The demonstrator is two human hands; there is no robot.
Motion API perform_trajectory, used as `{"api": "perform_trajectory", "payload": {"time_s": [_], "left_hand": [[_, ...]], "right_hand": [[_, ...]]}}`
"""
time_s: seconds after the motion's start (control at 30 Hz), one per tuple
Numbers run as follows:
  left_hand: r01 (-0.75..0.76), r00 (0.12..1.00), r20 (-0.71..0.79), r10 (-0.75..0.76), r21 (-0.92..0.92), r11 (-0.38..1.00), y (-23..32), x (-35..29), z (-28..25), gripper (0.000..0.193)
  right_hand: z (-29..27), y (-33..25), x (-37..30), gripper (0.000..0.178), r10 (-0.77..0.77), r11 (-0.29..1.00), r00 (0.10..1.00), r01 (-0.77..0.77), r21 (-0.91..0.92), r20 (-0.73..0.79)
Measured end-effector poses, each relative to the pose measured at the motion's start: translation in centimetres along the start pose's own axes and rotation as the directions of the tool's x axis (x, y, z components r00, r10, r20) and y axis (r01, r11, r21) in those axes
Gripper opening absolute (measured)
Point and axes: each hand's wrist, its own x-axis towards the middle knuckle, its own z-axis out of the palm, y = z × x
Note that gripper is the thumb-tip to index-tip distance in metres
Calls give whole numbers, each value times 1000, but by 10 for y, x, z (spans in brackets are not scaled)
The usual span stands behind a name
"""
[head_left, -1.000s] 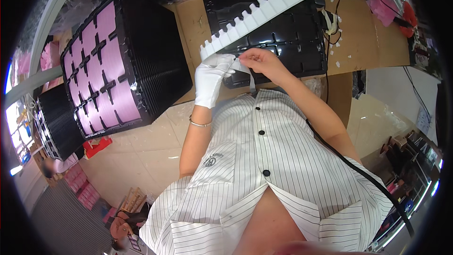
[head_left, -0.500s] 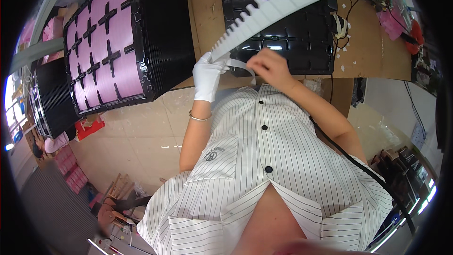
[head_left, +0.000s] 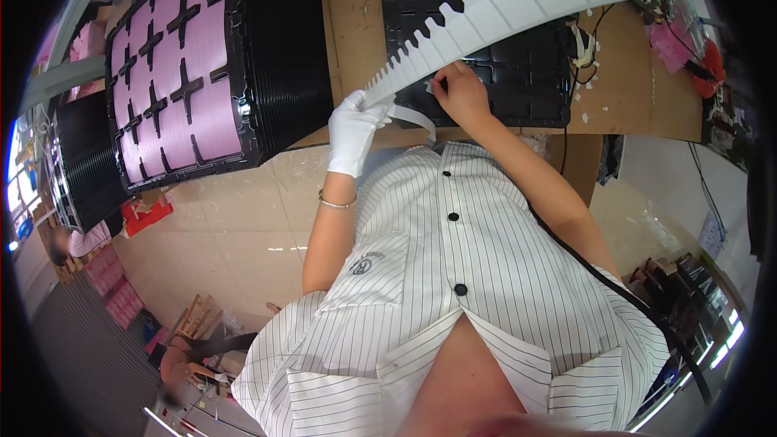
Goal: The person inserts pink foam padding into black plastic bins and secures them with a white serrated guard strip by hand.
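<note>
My left hand (head_left: 354, 131), in a white glove, is closed on a long white strip (head_left: 486, 20) with square tabs cut along its edge. The strip rises to the upper right, and its narrow loose tail (head_left: 417, 117) curls down beside the glove. My bare right hand (head_left: 464, 97) is held just below the strip, finger and thumb pinched on a small pale piece (head_left: 430, 87). Beneath the strip and right hand lies a shiny black plastic tray (head_left: 518, 89) with moulded compartments.
At left stands a tall stack of black trays (head_left: 287, 65), with pink pieces (head_left: 206, 44) in the top one. Brown cardboard (head_left: 639, 89) covers the table, with white scraps and a black cable (head_left: 571, 89) at right. A person (head_left: 174, 372) is at the lower left.
My right hand has moved up and slightly right, away from the strip's tail, and now a small pale piece shows at its fingertips. My left hand keeps its grip on the strip.
</note>
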Motion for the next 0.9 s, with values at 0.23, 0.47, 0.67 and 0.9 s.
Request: {"api": "perform_trajectory", "payload": {"time_s": [0.23, 0.47, 0.67, 0.9], "left_hand": [[-39, 999, -10, 39, 11, 999, -6, 4, -1, 12], [-27, 999, 21, 26, 34, 999, -6, 9, -2, 13], [-32, 999, 29, 33, -46, 998, 5, 8, 13, 13], [-23, 1000, -2, 23, -28, 999, -2, 10, 12, 15]], "right_hand": [[0, 2, -3, 12, 16, 1000, 1000, -17, 6, 13], [-25, 9, -30, 4, -167, 881, 908, -38, 472, 384], [-10, 11, -19, 16, 286, 725, 899, -430, 539, 332], [0, 4, -8, 12, -5, 997, 1000, 5, 83, -3]]}}
